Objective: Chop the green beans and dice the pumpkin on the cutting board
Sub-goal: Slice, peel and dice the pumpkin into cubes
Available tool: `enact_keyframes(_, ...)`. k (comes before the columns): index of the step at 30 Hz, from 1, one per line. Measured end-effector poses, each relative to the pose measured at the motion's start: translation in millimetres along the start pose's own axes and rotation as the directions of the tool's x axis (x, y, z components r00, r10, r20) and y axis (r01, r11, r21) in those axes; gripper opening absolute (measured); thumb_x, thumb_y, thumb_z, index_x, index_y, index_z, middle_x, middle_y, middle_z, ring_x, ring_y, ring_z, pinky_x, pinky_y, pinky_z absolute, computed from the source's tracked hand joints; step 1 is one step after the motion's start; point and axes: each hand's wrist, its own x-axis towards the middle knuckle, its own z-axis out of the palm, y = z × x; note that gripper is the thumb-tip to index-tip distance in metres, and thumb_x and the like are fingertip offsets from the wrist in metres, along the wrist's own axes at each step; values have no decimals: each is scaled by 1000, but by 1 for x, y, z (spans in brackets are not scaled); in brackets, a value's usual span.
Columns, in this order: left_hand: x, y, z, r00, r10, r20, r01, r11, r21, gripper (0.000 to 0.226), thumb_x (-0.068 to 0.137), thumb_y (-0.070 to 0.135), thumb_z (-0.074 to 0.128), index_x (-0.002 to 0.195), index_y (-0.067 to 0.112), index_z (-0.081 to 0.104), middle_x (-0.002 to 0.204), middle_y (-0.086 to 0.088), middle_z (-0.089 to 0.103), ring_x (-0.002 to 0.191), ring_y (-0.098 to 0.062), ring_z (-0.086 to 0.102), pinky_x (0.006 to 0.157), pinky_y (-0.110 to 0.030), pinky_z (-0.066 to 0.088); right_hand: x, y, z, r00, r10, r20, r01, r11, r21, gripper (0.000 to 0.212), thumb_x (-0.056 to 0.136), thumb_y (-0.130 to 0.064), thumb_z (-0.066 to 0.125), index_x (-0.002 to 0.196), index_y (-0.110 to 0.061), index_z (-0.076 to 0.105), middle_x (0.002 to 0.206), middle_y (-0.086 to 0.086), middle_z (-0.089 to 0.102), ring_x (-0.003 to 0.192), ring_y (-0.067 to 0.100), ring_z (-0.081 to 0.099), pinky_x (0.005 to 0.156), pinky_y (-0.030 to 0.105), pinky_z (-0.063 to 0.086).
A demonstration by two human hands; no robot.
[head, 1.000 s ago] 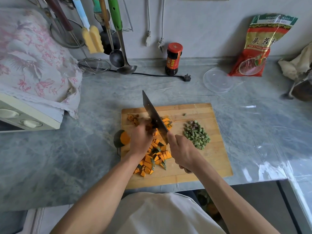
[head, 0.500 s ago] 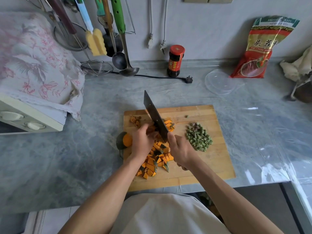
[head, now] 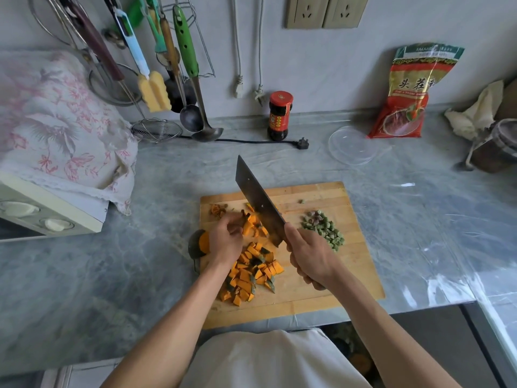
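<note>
Two hands work close together over the cutting board [head: 330, 278]. My right hand [head: 310, 256] is wrapped round the cleaver [head: 258, 201] handle, the blade's long axis running away and to the left, raised over the pumpkin strip [head: 251, 224]. That strip lies just left of the blade, under my left hand [head: 225, 239], whose fingers curl down on it, though I can't quite see the contact. Diced pumpkin [head: 251, 273] is heaped nearer me; the chopped green beans [head: 324, 229] sit to the right, apart. An uncut pumpkin wedge [head: 200, 243] rests at the board's left edge on the grey counter [head: 84, 275].
</note>
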Motion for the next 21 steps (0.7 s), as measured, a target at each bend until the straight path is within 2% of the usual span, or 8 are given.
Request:
enact_keyframes(5, 1, 6, -7, 999, -22, 48, 22, 1000, -7, 30, 94, 4, 62, 119, 20, 66, 111, 14, 64, 103, -2, 59, 83, -11, 45, -3, 3, -9, 995, -93, -42, 89, 991, -100, 64, 104, -51, 32, 81, 4, 54, 62, 9, 53, 44, 15, 44, 42, 26, 38)
enact_keyframes(7, 3, 10, -10, 998, -19, 67, 17, 999, 27, 27, 95, 8, 63, 112, 28, 66, 105, 19, 63, 104, -6, 61, 85, -19, 49, -4, 8, -12, 988, -137, -67, 128, 985, -119, 66, 104, -52, 34, 83, 8, 56, 61, 14, 56, 43, 17, 46, 42, 29, 41)
enact_keyframes(10, 6, 17, -16, 999, 8, 53, -13, 996, 85, 23, 96, 11, 62, 108, 29, 65, 103, 17, 65, 102, -11, 65, 92, -36, 56, -5, 15, -15, 969, -222, -113, 195, 958, -208, 60, 101, -53, 41, 73, -2, 56, 62, 18, 60, 46, 19, 46, 47, 36, 44)
enact_keyframes(13, 0, 28, -22, 985, 126, -117, -114, 988, 104, 18, 95, 7, 62, 108, 18, 68, 105, 4, 69, 94, -8, 63, 82, -14, 51, -5, 24, -21, 945, -296, -136, 242, 917, -316, 47, 97, -53, 51, 66, -19, 50, 54, -2, 50, 44, 14, 41, 45, 32, 34)
enact_keyframes(15, -7, 34, -28, 933, 269, -241, -248, 962, 112, 14, 94, 5, 63, 102, 15, 69, 99, 1, 71, 88, -8, 65, 71, -8, 49, -4, 29, -23, 937, -321, -137, 240, 877, -415, 42, 95, -54, 55, 68, -22, 51, 54, -5, 50, 44, 13, 42, 45, 28, 32)
enact_keyframes(17, -14, 36, -34, 847, 447, -288, -410, 894, 183, 15, 90, 0, 65, 98, 11, 71, 94, 2, 71, 82, -6, 64, 70, -9, 50, -4, 32, -22, 936, -327, -132, 220, 834, -507, 42, 93, -59, 56, 73, -22, 53, 57, -5, 53, 47, 13, 47, 46, 29, 35)
enact_keyframes(19, -19, 38, -38, 755, 606, -249, -535, 790, 301, 14, 87, -3, 67, 96, 7, 72, 93, 0, 70, 83, -2, 60, 73, -6, 46, -3, 32, -20, 941, -319, -118, 193, 787, -586, 45, 91, -64, 54, 77, -22, 54, 62, -5, 55, 52, 14, 52, 48, 30, 39)
enact_keyframes(21, -18, 42, -42, 718, 687, -110, -619, 703, 351, 14, 87, -2, 68, 97, 7, 74, 96, 0, 69, 89, 0, 57, 78, -6, 45, -3, 31, -17, 943, -318, -101, 186, 752, -632, 48, 89, -69, 53, 79, -22, 54, 64, -6, 55, 54, 14, 53, 50, 30, 42)
